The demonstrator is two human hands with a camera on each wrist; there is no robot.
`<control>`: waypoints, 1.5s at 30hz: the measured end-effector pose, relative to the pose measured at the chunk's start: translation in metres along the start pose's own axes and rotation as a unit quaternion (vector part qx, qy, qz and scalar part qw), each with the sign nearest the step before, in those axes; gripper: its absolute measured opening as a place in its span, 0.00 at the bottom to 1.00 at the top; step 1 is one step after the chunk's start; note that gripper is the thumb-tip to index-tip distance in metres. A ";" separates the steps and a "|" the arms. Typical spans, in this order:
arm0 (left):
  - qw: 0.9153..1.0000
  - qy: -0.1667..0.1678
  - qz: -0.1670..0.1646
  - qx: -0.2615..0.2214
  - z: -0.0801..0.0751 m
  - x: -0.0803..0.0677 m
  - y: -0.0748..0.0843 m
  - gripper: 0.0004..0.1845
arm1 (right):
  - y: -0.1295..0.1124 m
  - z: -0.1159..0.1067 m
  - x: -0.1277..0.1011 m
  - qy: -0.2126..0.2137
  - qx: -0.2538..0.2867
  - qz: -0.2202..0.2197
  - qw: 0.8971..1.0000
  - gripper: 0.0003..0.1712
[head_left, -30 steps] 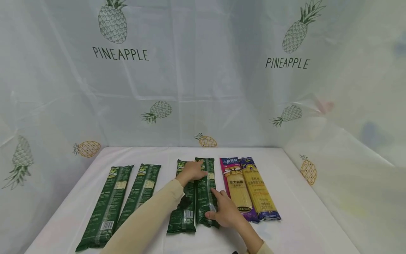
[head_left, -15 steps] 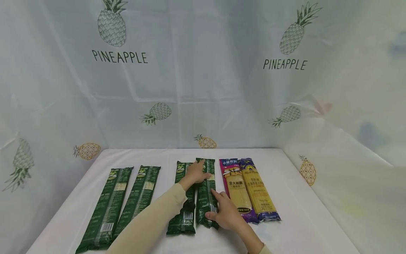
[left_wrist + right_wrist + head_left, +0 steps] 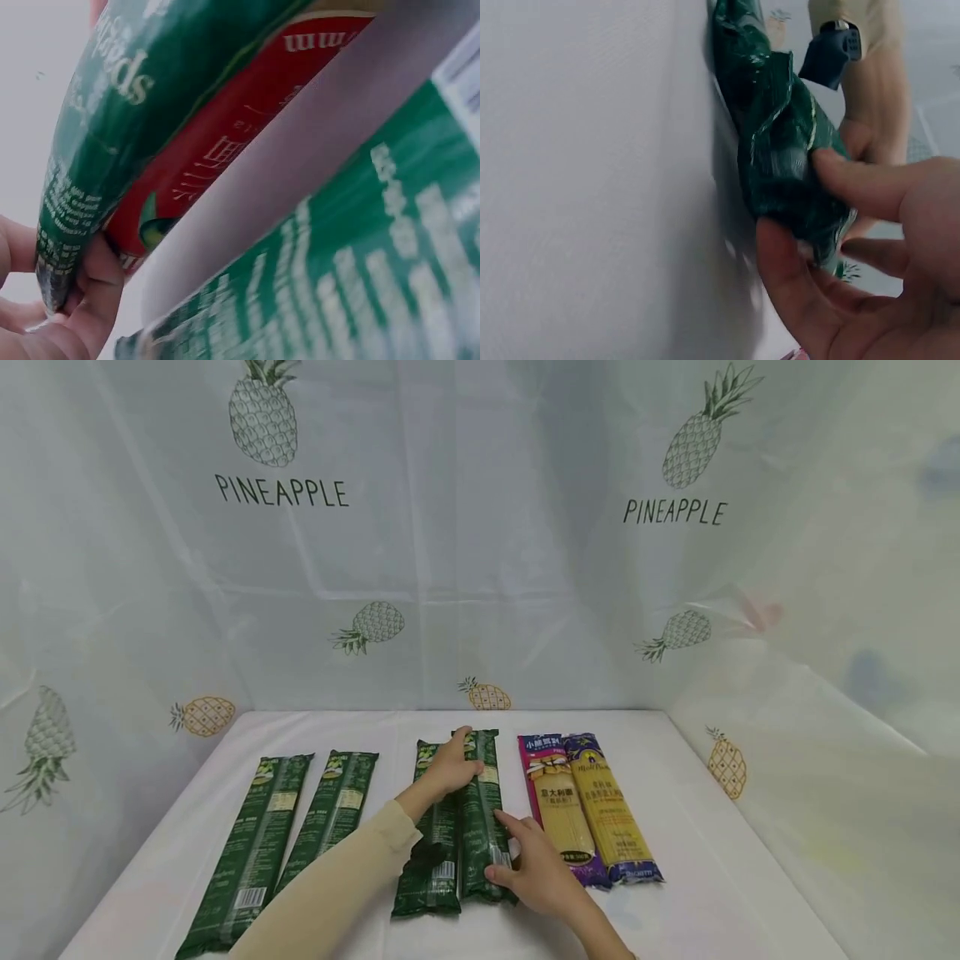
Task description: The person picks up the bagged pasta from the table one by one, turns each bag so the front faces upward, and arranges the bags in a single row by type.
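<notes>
Low in the centre of the head view, both hands work one long dark green plastic packet of spaghetti (image 3: 480,814), which lies lengthwise on the white-covered bench (image 3: 697,893) just right of a matching second green packet (image 3: 433,852), the two touching along their sides. The left hand (image 3: 452,766), reaching from a beige sleeve (image 3: 337,885), has its fingers curled over the packet's far end; the left wrist view shows fingers pinching the crimped end of the green wrapper (image 3: 82,247). The right hand (image 3: 534,868) holds the near end, thumb on the lower corner and index finger lying along the packet's right edge; the right wrist view confirms thumb and fingers closed round the crumpled end seal (image 3: 795,187). So each hand's grip is closed on this same packet.

To the right of centre lie a pink-topped clear packet of yellow pasta (image 3: 557,806) and a purple-topped one (image 3: 611,814), side by side and near the right hand but apart from it. At lower left of the frame two further green packets (image 3: 258,843) (image 3: 330,818) lie well apart from the pair.

Judging from this, the step goes well if both ends move together so the long brittle strands stay straight, the wrapper is held by its seals without squeezing the middle, and the packet stays parallel to its neighbour.
</notes>
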State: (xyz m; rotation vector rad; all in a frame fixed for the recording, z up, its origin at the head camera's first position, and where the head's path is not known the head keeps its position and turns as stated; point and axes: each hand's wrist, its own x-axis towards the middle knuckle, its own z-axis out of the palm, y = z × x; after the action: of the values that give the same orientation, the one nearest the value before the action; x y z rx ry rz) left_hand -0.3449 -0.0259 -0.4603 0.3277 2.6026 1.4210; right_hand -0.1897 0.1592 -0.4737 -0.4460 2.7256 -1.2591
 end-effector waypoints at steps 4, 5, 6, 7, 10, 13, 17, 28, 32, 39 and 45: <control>1.000 0.006 -0.006 -0.030 -0.013 -0.008 0.009 0.41 | -0.003 -0.002 -0.002 0.004 0.065 0.002 0.998 0.45; 0.999 0.009 -0.005 -0.038 -0.017 -0.010 0.011 0.41 | -0.004 -0.003 -0.003 0.005 0.091 0.012 0.996 0.44; 0.999 0.010 -0.002 -0.052 -0.020 -0.012 0.013 0.41 | -0.005 -0.003 -0.003 0.005 0.123 0.025 0.992 0.44; 0.998 0.013 0.001 -0.067 -0.023 -0.014 0.015 0.42 | -0.007 -0.003 -0.003 0.001 0.168 0.043 0.985 0.45; 0.993 0.020 0.010 -0.112 -0.031 -0.018 0.020 0.42 | -0.009 -0.005 -0.004 -0.028 0.326 0.089 0.941 0.47; 0.989 0.020 0.017 -0.144 -0.035 -0.020 0.025 0.41 | -0.010 -0.006 -0.003 -0.070 0.463 0.104 0.877 0.47; 0.989 0.001 0.022 -0.144 -0.036 -0.023 0.028 0.41 | -0.008 -0.006 -0.003 -0.107 0.524 0.083 0.841 0.48; 0.996 -0.021 0.030 -0.079 -0.034 -0.027 0.027 0.40 | -0.006 0.001 -0.001 -0.027 0.448 0.066 0.891 0.52; 0.998 -0.004 0.059 0.003 -0.034 -0.029 0.030 0.40 | -0.006 0.003 -0.001 -0.005 0.415 0.043 0.909 0.51; 0.989 0.027 0.094 0.111 -0.032 -0.033 0.039 0.41 | -0.010 0.005 -0.001 0.031 0.367 0.034 0.929 0.53; 0.987 0.030 0.107 0.117 -0.030 -0.034 0.037 0.45 | -0.015 0.009 -0.001 0.060 0.332 0.028 0.941 0.53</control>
State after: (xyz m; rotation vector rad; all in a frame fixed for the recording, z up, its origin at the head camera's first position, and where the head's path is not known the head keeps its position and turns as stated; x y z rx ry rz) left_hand -0.3148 -0.0396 -0.4122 0.6198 2.8632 1.1994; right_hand -0.1834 0.1439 -0.4676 -0.2143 2.1631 -2.1076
